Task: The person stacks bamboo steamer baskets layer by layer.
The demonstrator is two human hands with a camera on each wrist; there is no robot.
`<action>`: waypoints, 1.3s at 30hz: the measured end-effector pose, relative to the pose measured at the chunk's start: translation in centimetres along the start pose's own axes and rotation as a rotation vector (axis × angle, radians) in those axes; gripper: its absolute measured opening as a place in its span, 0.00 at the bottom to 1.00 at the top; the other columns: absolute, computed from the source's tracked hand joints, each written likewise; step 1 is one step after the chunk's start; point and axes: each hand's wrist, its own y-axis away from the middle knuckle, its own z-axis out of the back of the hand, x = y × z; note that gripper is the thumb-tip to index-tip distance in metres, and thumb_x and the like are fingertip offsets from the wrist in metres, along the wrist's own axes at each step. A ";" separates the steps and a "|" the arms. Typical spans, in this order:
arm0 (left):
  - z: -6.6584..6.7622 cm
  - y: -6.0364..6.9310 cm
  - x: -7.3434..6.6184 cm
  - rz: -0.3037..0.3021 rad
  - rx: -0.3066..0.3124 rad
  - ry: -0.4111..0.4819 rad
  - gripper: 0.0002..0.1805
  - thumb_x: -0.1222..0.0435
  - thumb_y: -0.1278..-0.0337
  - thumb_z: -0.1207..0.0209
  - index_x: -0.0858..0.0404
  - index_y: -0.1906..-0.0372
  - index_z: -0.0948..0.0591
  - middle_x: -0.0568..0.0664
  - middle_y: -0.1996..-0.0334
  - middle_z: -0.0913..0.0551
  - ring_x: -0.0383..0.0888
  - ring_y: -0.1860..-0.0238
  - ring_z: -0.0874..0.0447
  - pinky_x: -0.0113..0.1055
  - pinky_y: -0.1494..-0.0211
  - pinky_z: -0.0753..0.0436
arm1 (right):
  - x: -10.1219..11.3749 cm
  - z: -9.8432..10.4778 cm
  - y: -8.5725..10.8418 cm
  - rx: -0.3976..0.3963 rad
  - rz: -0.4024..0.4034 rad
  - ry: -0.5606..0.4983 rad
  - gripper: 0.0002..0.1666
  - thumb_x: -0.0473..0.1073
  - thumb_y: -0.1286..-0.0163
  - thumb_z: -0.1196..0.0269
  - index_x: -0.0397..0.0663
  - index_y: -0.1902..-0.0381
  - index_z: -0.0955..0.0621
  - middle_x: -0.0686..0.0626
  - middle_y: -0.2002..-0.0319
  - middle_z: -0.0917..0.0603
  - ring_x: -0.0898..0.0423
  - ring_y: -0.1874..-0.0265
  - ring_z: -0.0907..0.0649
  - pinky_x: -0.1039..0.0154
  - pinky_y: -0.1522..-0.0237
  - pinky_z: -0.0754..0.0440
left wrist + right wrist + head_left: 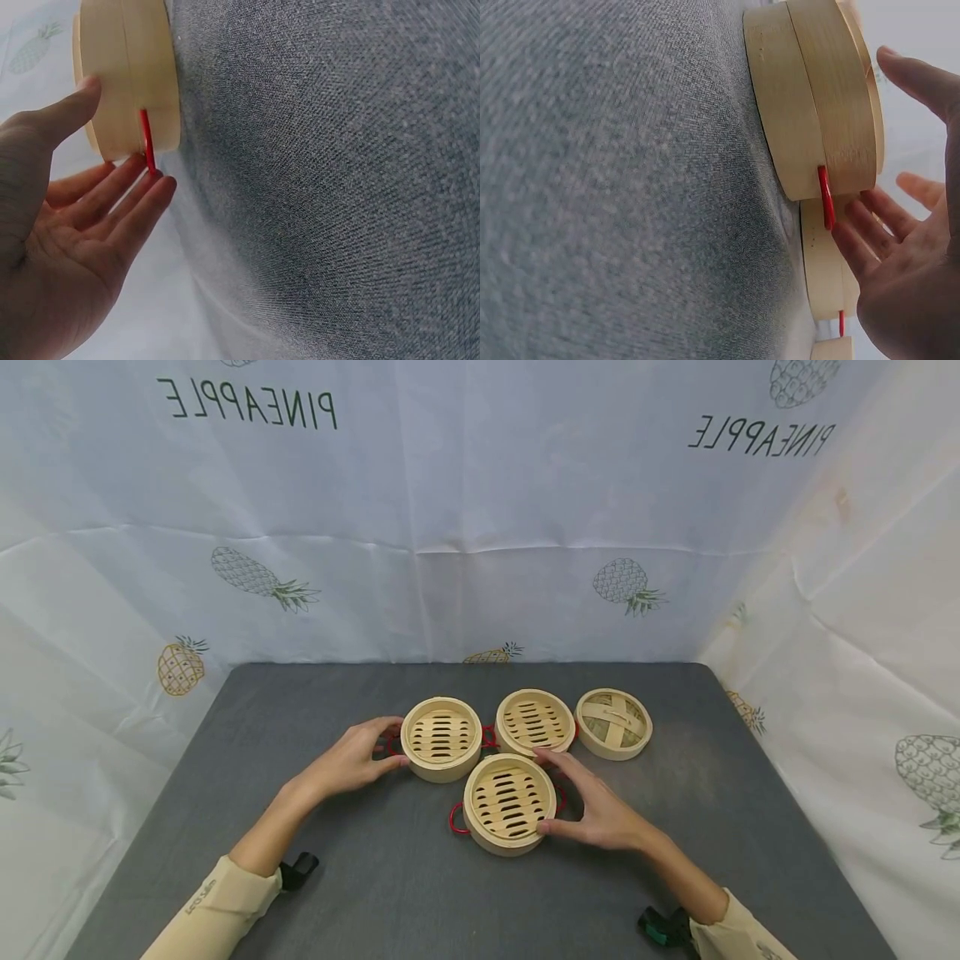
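Note:
Three round bamboo steamer baskets with slotted tops and red side handles stand on a dark grey table. My left hand is at the left side of the rear left steamer basket. In the left wrist view its thumb lies against or close to the wall, and its loosely bent fingers are by the red handle. My right hand spans the right side of the front steamer basket. The right wrist view shows its thumb apart from the rim, with fingertips near the red handle. Another steamer basket stands behind.
A woven bamboo lid on a round rim lies at the far right of the group. The grey tabletop extends in front of the baskets. A white curtain printed with pineapples stands along the back and sides.

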 end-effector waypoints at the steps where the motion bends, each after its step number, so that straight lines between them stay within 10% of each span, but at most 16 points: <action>1: 0.0 0.0 0.0 0.002 0.000 0.000 0.35 0.62 0.31 0.27 0.72 0.27 0.25 0.64 0.37 0.15 0.60 0.36 0.13 0.52 0.38 0.09 | 0.0 0.0 0.0 0.000 0.001 -0.001 0.61 0.55 0.36 0.19 0.55 0.13 0.39 0.52 0.25 0.25 0.49 0.28 0.20 0.43 0.30 0.18; 39: 0.0 -0.1 0.0 0.006 0.015 0.000 0.35 0.61 0.30 0.28 0.73 0.26 0.26 0.65 0.36 0.15 0.61 0.35 0.13 0.52 0.38 0.10 | 1.3 -2.3 -0.5 0.010 -0.023 0.042 0.81 0.67 0.56 0.12 0.51 0.12 0.42 0.49 0.19 0.33 0.49 0.22 0.28 0.37 0.29 0.22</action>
